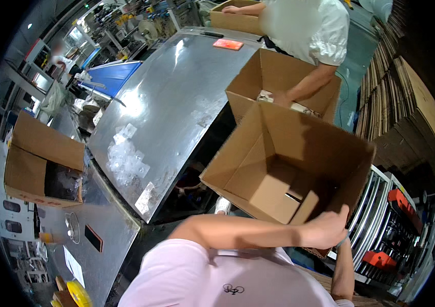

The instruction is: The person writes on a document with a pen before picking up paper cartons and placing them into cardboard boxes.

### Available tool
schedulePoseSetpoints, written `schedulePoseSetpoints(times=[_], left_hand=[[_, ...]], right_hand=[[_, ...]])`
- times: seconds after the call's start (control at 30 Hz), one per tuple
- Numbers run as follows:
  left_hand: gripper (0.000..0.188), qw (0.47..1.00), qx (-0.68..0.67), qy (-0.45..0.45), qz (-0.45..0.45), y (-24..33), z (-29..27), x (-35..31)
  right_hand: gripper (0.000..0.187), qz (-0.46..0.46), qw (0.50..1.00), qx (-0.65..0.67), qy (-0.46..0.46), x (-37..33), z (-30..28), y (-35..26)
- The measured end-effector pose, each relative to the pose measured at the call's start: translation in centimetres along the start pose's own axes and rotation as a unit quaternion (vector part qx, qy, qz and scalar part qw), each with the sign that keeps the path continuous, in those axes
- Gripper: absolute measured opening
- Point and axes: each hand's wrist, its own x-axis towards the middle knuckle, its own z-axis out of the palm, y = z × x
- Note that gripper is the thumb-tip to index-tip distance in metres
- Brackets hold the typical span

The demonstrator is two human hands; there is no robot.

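Observation:
A large open cardboard box [309,138] stands right in front of me, its flaps up and folded cardboard on its bottom. My left forearm reaches across its near side. At the near right corner, my left hand [322,231] is closed on the box's edge. My right hand [344,225] comes up from below to the same corner, a band at its wrist. The two hands overlap there, and the right hand's fingers are mostly hidden. Just beyond stands another open cardboard box [286,71], with a co-worker's hand [282,98] inside by whitish pieces.
A metal table [171,87] on the left bears clear plastic pieces [125,158] and a red phone [228,44]. Another box [26,171] and a dark phone [94,238] lie farther left. Stacked flat cardboard [406,102] and a roller conveyor [368,204] stand right.

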Motion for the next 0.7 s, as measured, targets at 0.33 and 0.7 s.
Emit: schedulePoseSetpoints(times=[0.33, 0.7], left_hand=[[0.029, 0.970, 0.174, 0.168, 0.008, -10.3, -13.8, -6.6], [0.022, 0.730, 0.103, 0.660, -0.144, -30.2, -34.5, -33.2]], right_hand=[[0.081, -0.334, 0.771, -0.466, 0.277, 2.4, 11.6, -9.2], [0.091, -0.305, 0.760, -0.495, 0.290, 3.5, 15.7, -7.2]])
